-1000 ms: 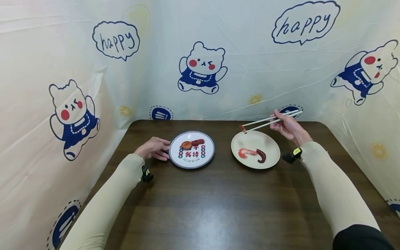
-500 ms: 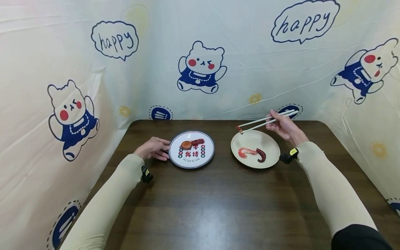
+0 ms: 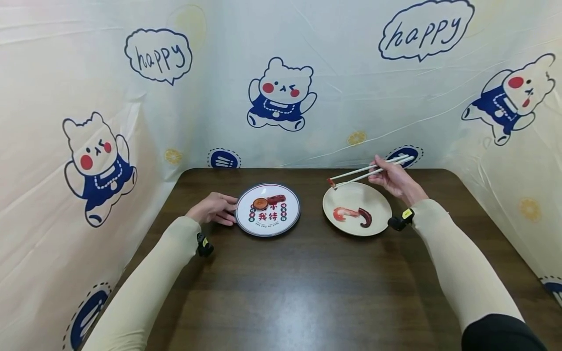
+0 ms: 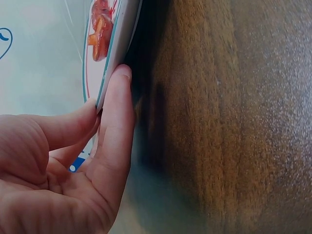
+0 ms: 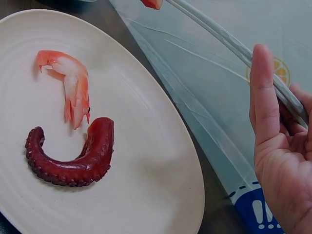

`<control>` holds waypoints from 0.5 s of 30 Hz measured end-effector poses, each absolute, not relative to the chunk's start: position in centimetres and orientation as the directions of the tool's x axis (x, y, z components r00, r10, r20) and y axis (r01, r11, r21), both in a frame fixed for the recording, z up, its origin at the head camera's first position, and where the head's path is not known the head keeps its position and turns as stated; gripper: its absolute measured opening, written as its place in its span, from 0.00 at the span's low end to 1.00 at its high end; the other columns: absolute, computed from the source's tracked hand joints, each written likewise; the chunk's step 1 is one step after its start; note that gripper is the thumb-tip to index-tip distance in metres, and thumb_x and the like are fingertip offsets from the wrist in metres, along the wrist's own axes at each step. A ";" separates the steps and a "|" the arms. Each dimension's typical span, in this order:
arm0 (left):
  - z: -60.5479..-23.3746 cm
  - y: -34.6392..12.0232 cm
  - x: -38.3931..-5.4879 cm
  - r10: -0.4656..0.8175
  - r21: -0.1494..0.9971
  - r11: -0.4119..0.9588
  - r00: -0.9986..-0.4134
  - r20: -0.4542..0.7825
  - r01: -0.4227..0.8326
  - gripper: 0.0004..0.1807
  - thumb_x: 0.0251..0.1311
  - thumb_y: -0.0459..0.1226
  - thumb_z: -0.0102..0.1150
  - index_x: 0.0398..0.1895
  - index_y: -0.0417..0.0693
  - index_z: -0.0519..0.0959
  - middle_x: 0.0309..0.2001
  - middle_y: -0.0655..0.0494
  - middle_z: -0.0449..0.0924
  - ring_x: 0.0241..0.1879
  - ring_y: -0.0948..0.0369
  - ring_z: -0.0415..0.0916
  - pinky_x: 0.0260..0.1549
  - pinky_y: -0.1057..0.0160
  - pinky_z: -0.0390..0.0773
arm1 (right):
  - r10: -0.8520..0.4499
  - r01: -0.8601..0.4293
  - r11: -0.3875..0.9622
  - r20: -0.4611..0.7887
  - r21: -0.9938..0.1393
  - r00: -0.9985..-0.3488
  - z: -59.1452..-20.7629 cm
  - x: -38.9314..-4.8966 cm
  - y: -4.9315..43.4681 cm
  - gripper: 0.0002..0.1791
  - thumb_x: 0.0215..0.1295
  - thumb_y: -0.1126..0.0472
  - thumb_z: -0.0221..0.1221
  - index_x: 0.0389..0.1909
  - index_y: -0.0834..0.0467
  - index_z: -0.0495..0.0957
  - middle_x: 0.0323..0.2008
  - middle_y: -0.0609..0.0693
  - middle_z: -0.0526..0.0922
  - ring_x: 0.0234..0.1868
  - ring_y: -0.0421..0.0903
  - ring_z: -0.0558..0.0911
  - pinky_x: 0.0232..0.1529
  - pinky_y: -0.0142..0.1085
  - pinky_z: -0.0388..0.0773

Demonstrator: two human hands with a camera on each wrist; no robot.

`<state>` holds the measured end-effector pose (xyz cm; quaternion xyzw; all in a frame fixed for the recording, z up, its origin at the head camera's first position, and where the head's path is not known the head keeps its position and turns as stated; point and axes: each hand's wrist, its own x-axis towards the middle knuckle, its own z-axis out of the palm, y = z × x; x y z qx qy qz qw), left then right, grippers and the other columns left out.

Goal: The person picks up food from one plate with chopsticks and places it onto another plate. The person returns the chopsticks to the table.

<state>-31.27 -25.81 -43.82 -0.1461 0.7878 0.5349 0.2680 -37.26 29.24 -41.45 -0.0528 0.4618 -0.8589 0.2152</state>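
Note:
My left hand [image 3: 212, 208] pinches the left rim of a white, blue-edged plate [image 3: 263, 190] with printed characters. In the left wrist view its thumb lies on the rim and a finger underneath. On this plate are a round brown slice [image 3: 260, 204] and a reddish food piece [image 3: 276, 199]. My right hand [image 3: 397, 180] holds pale chopsticks [image 3: 357, 174], their tips pinching a small red food piece [image 3: 331, 184] above the far left edge of a cream plate [image 3: 377, 214]. The cream plate bears a pink shrimp [image 5: 75, 87] and a dark red octopus tentacle [image 5: 97, 151].
Both plates are on a dark brown wooden table [image 3: 281, 282], with a gap between them. Behind and at the sides hangs a pale cloth [image 3: 210, 87] with bear drawings, close to the table's far edge.
My right hand has moved a little left with the chopsticks and the red piece. My left hand stays at its plate's rim. The whole head view has shifted slightly left.

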 end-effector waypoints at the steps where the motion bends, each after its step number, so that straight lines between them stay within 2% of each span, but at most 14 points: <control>1: -43.8 -25.8 -31.3 0.057 0.764 0.386 -0.813 -0.579 -0.517 0.29 0.79 0.33 0.56 0.80 0.40 0.65 0.51 0.38 0.83 0.33 0.53 0.88 0.41 0.55 0.90 | -0.417 0.321 -0.484 -0.108 -0.814 -0.902 -41.5 -37.3 29.1 0.21 0.87 0.58 0.44 0.42 0.70 0.78 0.31 0.61 0.86 0.28 0.54 0.90 0.36 0.39 0.90; 15: -43.6 -25.9 -31.2 0.057 0.766 0.384 -0.815 -0.577 -0.515 0.30 0.79 0.34 0.56 0.80 0.41 0.65 0.48 0.39 0.83 0.33 0.53 0.88 0.41 0.55 0.90 | -0.423 0.310 -0.474 -0.096 -0.824 -0.901 -41.3 -37.4 28.0 0.21 0.87 0.59 0.43 0.42 0.69 0.79 0.30 0.61 0.86 0.27 0.55 0.89 0.35 0.39 0.90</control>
